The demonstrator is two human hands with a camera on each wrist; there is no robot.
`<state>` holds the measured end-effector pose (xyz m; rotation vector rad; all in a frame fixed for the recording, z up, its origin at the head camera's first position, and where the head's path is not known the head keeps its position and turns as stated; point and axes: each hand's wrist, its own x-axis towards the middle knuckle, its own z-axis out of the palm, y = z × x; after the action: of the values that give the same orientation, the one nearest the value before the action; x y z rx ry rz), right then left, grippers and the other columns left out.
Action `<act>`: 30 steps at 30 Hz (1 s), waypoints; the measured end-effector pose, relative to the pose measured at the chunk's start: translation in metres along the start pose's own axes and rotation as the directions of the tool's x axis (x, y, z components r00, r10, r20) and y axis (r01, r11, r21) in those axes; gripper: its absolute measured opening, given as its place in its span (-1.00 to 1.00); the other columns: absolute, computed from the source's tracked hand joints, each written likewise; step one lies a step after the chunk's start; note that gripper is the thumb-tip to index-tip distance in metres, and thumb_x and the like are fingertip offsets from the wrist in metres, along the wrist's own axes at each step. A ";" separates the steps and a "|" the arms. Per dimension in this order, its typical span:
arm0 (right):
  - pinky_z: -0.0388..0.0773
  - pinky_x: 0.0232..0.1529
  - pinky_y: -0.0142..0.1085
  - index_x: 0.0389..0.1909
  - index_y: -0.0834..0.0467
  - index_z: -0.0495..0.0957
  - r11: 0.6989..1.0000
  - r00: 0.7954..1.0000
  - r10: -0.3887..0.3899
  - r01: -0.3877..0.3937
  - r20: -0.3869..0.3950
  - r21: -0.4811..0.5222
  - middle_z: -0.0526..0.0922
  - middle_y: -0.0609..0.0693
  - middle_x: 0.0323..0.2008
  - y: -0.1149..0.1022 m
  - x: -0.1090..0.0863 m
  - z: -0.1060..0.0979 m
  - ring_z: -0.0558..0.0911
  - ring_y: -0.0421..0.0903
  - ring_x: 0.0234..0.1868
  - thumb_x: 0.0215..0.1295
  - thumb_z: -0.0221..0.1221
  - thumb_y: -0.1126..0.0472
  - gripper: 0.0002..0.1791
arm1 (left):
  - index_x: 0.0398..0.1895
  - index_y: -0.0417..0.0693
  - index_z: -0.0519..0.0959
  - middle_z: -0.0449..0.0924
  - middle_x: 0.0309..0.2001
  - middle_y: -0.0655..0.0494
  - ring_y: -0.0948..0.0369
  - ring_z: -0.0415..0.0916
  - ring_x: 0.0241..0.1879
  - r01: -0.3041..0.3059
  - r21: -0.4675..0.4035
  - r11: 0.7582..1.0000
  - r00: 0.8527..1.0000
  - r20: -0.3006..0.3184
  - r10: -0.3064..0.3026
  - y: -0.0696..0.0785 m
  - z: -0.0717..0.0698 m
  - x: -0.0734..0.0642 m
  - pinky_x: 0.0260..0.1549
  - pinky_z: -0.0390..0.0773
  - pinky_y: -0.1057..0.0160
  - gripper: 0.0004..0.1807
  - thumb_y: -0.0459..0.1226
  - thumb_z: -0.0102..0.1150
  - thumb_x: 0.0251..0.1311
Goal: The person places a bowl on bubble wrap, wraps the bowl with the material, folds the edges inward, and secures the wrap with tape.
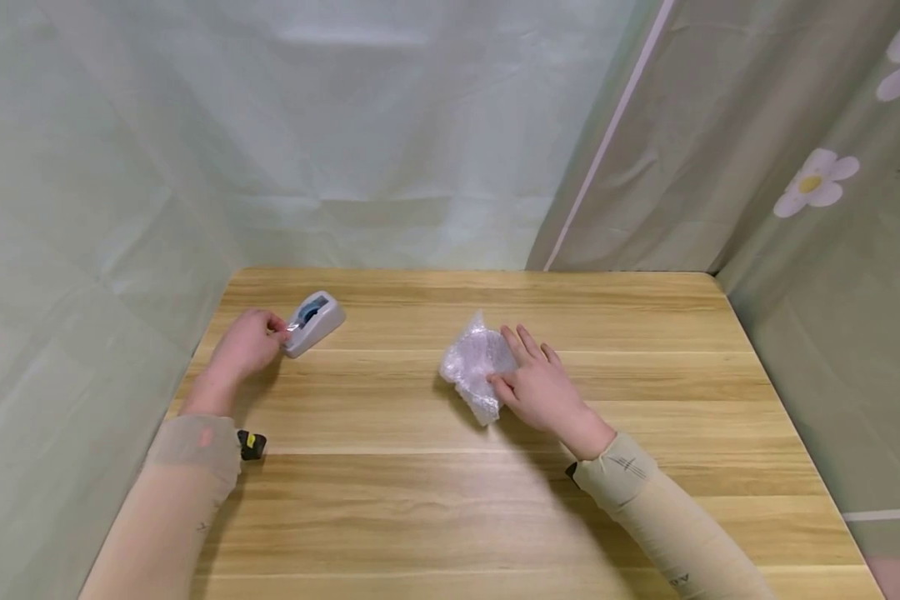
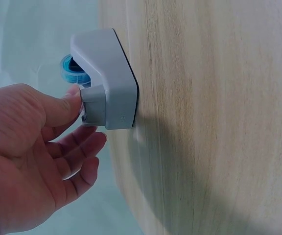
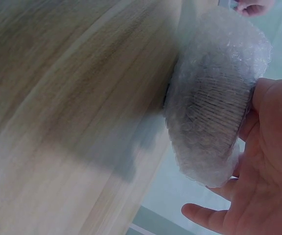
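At the table's left side a white tape dispenser (image 1: 322, 327) holds a blue-cored roll of tape (image 2: 73, 76). My left hand (image 1: 246, 343) is at its cutter end, thumb and index finger pinching the clear tape there; the other fingers curve loosely below. Near the middle of the table lies a bundle of bubble wrap (image 1: 468, 365), with a ribbed round shape showing through it in the right wrist view. My right hand (image 1: 546, 390) rests on the bundle's right side, fingers spread and fairly straight, the thumb touching the wrap. What the wrap encloses is mostly hidden.
The wooden table (image 1: 390, 500) has its back edge against a pale green curtain (image 1: 390, 150). More curtain hangs at both sides, with white flowers (image 1: 816, 183) at the right. A black wrist strap piece (image 1: 252, 445) shows by the left sleeve.
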<state>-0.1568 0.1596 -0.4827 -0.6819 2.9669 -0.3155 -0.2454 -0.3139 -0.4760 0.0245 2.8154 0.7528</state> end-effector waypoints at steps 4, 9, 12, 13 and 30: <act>0.20 0.49 0.41 -0.40 0.03 0.83 1.000 1.000 0.001 -0.001 -0.001 0.004 0.08 0.21 0.69 -0.002 0.000 -0.001 0.01 0.28 0.69 0.69 0.03 -0.14 -0.44 | 0.02 -0.44 0.55 0.44 0.06 -0.41 -0.25 0.41 -0.01 0.000 0.008 1.000 1.000 -0.002 0.000 -0.002 0.000 0.001 0.10 0.44 -0.33 -0.73 -0.31 0.10 0.54; 0.21 0.47 0.42 -0.40 0.02 0.83 1.000 1.000 -0.002 0.002 -0.006 0.007 0.09 0.22 0.69 -0.003 0.001 -0.002 0.02 0.30 0.68 0.68 0.05 -0.14 -0.46 | 0.01 -0.44 0.53 0.48 0.02 -0.40 -0.23 0.44 -0.04 -0.010 0.024 1.000 1.000 -0.022 0.011 -0.002 0.000 0.002 0.07 0.47 -0.32 -0.74 -0.33 0.15 0.51; 0.21 0.48 0.41 -0.41 0.00 0.82 1.000 1.000 0.000 0.000 -0.003 0.005 0.09 0.22 0.69 -0.004 0.001 -0.002 0.02 0.30 0.69 0.68 0.05 -0.14 -0.47 | 0.01 -0.44 0.51 0.50 -0.01 -0.39 -0.23 0.46 -0.06 -0.022 0.032 0.999 0.999 -0.046 0.024 0.001 -0.001 0.002 0.04 0.50 -0.31 -0.72 -0.34 0.19 0.44; 0.21 0.48 0.41 -0.41 0.01 0.82 1.000 1.000 0.000 0.000 -0.002 0.005 0.09 0.22 0.69 -0.004 0.001 -0.002 0.02 0.30 0.68 0.68 0.05 -0.13 -0.47 | 0.01 -0.44 0.50 0.50 -0.02 -0.39 -0.23 0.46 -0.07 -0.027 0.032 0.999 0.998 -0.055 0.028 0.002 -0.001 0.002 0.03 0.50 -0.31 -0.71 -0.34 0.22 0.41; 0.20 0.48 0.41 -0.21 0.11 0.88 1.000 1.000 0.013 -0.013 -0.002 0.023 0.07 0.22 0.69 -0.002 0.002 -0.001 0.01 0.29 0.69 0.67 0.07 -0.13 -0.47 | 0.06 -0.45 0.56 0.57 -0.07 -0.32 -0.11 0.47 -0.17 0.080 -0.066 0.995 0.996 -0.039 -0.083 0.006 -0.004 0.001 -0.27 0.49 0.05 -0.53 -0.12 -0.06 0.65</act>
<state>-0.1575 0.1568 -0.4815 -0.6603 2.9639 -0.3492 -0.2472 -0.3104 -0.4700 -0.1177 2.8104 0.8336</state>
